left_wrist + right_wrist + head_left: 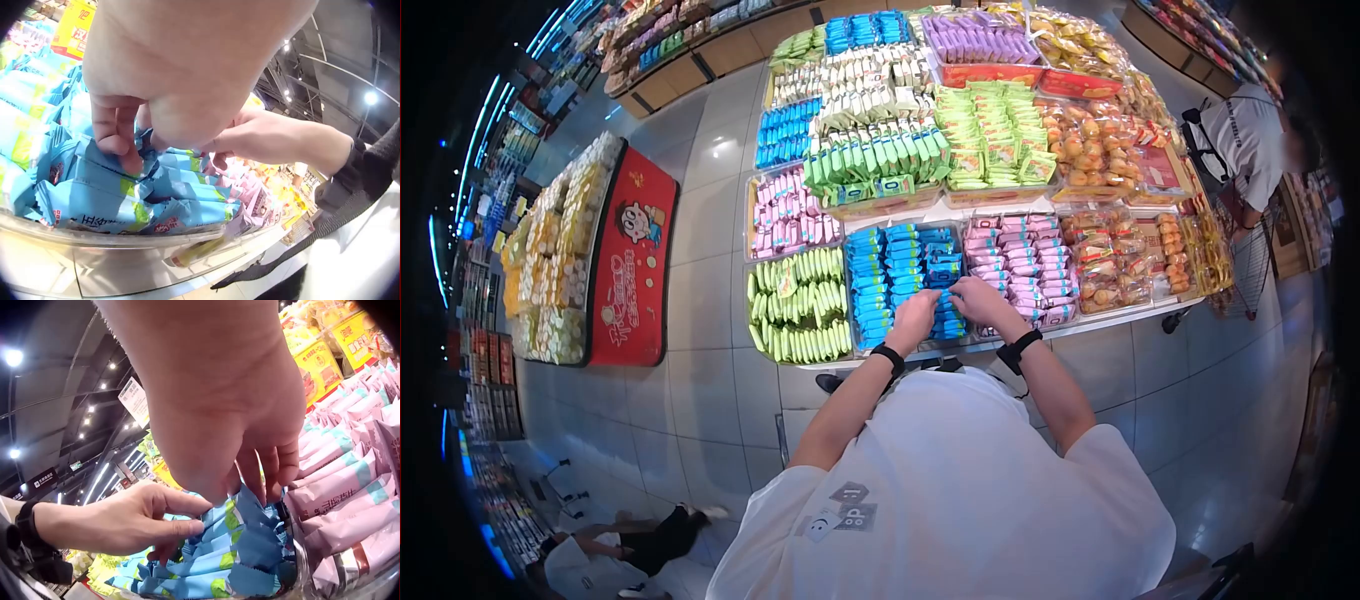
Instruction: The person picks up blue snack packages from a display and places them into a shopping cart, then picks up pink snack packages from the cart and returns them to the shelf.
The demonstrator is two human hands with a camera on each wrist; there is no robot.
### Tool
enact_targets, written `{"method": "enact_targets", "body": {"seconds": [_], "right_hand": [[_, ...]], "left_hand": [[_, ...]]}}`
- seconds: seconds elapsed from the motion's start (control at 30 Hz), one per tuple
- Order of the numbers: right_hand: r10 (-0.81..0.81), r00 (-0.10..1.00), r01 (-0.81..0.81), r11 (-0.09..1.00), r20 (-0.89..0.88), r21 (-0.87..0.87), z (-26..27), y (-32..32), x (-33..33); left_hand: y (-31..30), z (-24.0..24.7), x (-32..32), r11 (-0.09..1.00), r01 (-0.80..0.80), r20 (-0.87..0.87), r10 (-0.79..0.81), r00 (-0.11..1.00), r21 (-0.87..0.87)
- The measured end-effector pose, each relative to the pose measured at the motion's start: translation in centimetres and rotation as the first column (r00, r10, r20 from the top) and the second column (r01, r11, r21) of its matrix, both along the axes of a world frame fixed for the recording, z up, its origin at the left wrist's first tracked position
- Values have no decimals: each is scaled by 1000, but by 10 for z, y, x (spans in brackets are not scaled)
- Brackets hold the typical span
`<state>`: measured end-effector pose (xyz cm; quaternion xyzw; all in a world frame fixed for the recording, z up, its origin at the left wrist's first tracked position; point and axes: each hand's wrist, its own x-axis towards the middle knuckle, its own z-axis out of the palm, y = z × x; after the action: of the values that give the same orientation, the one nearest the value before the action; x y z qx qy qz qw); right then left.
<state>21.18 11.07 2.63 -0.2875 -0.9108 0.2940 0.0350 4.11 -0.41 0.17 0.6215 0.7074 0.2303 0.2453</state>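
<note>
Rows of blue packets [885, 275] [106, 181] [206, 569] fill a clear-walled bin at the display's front. The left hand [915, 318] [181, 69] [137, 515] reaches down into them, its thumb and fingers bent round one end of a blue packet. Close beside it, the right hand [980, 300] [225, 406] [250, 134] pinches a blue packet between thumb and curled fingers. Both hands are over the same row, nearly touching. The palms hide part of what the fingertips hold.
Pink packets [1020, 265] [344, 481] lie right of the blue ones, light green packets [800, 305] left. Behind are raised green packets [875, 160] and bagged buns [1090, 150]. A red-sided stand [635, 250] is across the aisle. A person [1245, 140] stands at right by a cart [1250, 260].
</note>
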Motion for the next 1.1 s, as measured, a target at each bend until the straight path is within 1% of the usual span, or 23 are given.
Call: {"method": "enact_targets", "body": {"seconds": [0.03,0.1,0.13,0.17,0.23,0.27,0.33,0.4,0.53,0.6,0.73,0.8,0.83,0.9,1.03,1.1], "right_hand": [[-3,1000,3,1000,-3,4,2,5,-3],[-48,999,47,997,-15,-55,3,15,-9],[-120,985,127,991,-128,49,2,13,-9],[-117,985,124,991,-131,51,0,16,-13],[-113,973,169,943,-204,286,-2,23,-18],[-109,973,167,943,-205,288,-3,24,-20],[-109,979,165,919,-173,357,-9,28,-25],[-103,983,157,903,-154,400,-16,30,-31],[-99,977,167,905,-188,392,-23,33,-32],[-76,967,171,902,-244,395,-24,33,-32],[-105,974,173,919,-202,355,-22,31,-28],[-156,968,199,955,-198,219,-18,27,-24],[-160,967,203,955,-198,218,-15,26,-24],[-212,956,231,970,-202,78,-12,23,-25],[-250,950,265,963,-189,56,-18,25,-28],[-239,955,259,960,-174,104,-21,28,-30]], "left_hand": [[-1,-1,1,1000,15,-9,-15,1000,27],[-2,-4,2,998,31,-21,-30,999,56],[-3,-5,1,996,30,-10,-30,1000,82],[-3,-6,0,994,28,1,-28,1000,107],[-3,-6,0,996,30,-15,-29,999,78],[-3,-6,0,995,39,-27,-37,999,89],[-3,-2,2,994,43,-41,-39,998,103],[-5,1,2,995,59,-61,-54,997,82],[-6,1,1,996,86,-92,-83,992,31],[-7,1,1,991,93,-109,-82,991,99],[-6,6,2,992,88,-96,-80,992,86],[-6,6,2,994,81,-77,-75,994,78],[-6,5,2,993,85,-77,-79,994,77],[-5,4,1,995,92,-97,-89,991,24],[-6,4,0,996,86,-102,-83,991,21],[-7,4,1,996,87,-92,-83,992,33]]}}
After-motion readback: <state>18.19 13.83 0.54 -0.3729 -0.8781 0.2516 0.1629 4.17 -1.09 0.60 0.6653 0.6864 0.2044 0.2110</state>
